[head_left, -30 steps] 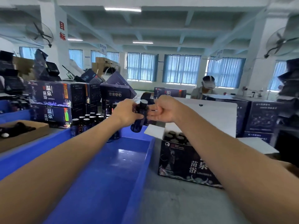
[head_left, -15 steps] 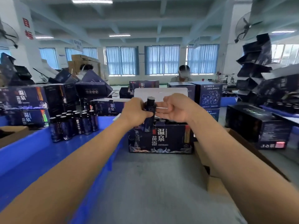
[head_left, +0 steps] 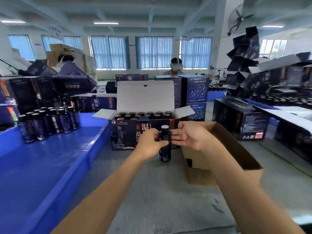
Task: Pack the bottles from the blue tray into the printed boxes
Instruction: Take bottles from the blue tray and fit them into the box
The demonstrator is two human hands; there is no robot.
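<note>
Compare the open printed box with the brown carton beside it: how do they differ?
The printed box is dark blue with artwork; the brown carton is plain. The printed box holds rows of capped bottles; no bottles show in the brown carton. Both sit open on the grey table.

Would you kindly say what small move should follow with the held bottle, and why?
Probably lift the bottle forward over the printed box: the left hand grips it before the box's open top, whose front row seems partly unfilled.

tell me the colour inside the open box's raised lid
Plain white; the lid shows best in the head view.
</note>
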